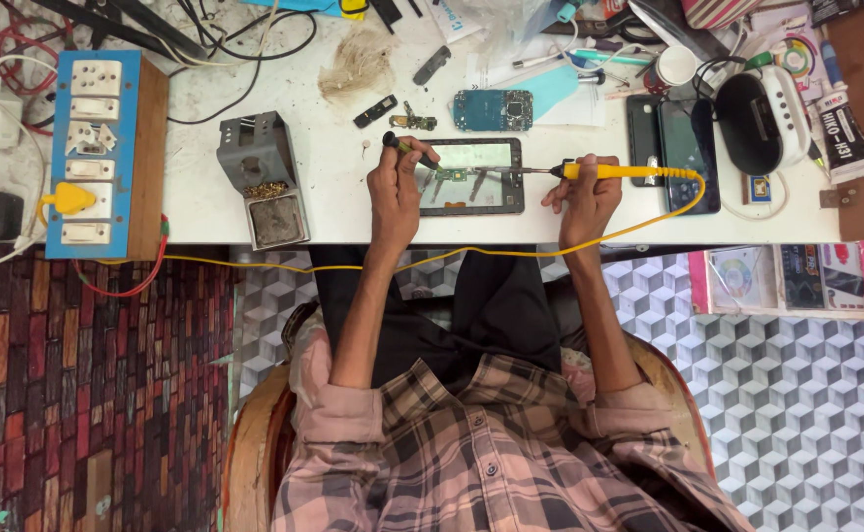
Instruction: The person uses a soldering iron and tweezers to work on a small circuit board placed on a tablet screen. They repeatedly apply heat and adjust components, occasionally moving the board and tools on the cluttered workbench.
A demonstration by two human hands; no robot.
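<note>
Yellow-handled soldering iron gripped in our right hand, tip over the small green board on the dark tablet. Our left hand clamps a slim dark tool beside it. White table, patterned tile floor below. Iron stand left, phones right, blue switchboard further left.

I note a white desk over cube-patterned floor tiles, brick-patterned flooring at left, evenly lit.
</note>
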